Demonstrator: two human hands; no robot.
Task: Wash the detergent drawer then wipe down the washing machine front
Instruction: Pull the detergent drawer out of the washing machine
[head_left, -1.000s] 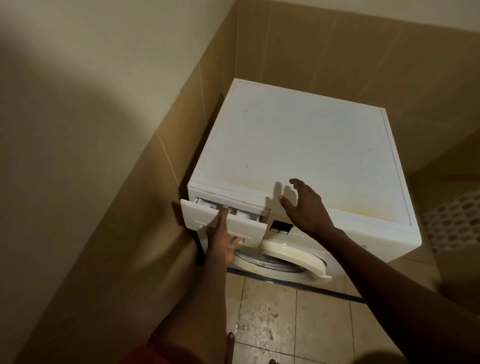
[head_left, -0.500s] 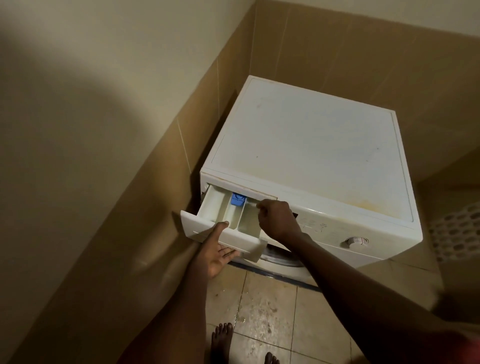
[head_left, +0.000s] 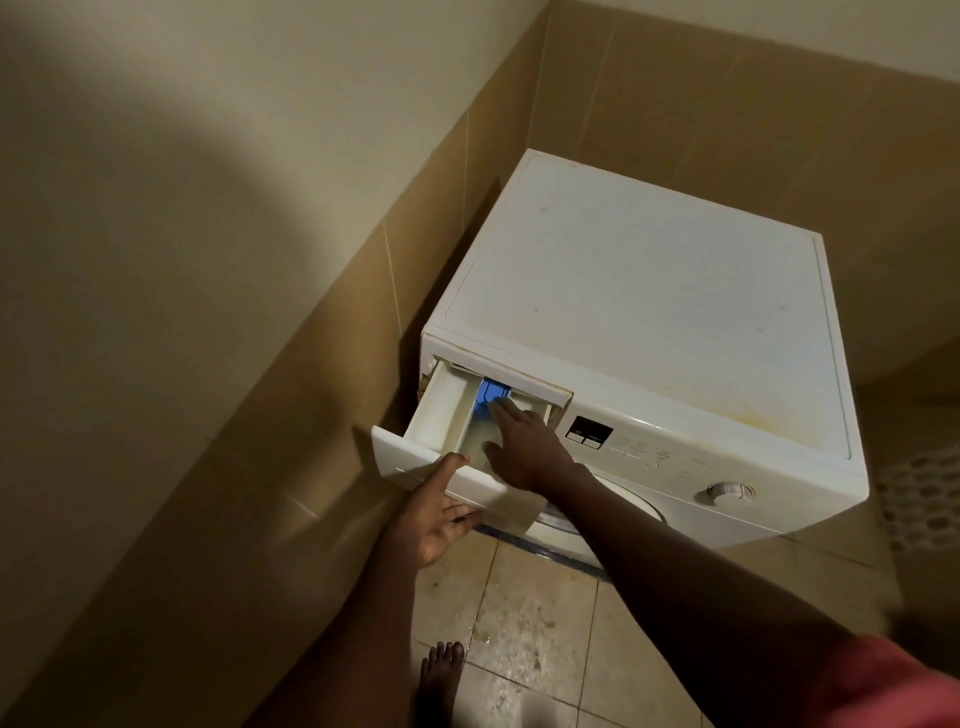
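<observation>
A white washing machine (head_left: 639, 291) stands in the corner of a tiled room. Its detergent drawer (head_left: 441, 410) is pulled far out at the top left of the front and shows pale compartments and a blue insert (head_left: 491, 391) at the back. My left hand (head_left: 434, 514) grips the drawer's front panel from below, thumb on its top edge. My right hand (head_left: 524, 441) reaches into the drawer, with its fingertips pressing on the blue insert. The display (head_left: 589, 432) and the dial (head_left: 727, 490) are on the control panel to the right. The door is mostly hidden by my right arm.
Tan tiled walls close in on the left and behind the machine. The floor tiles (head_left: 524, 618) in front are wet and stained. My bare foot (head_left: 441, 675) stands on them. A white perforated basket (head_left: 919, 499) is at the right edge.
The drawer has come much farther out of the machine. My right hand went from the machine's top edge into the drawer, now stretched to the blue insert. The camera has shifted back.
</observation>
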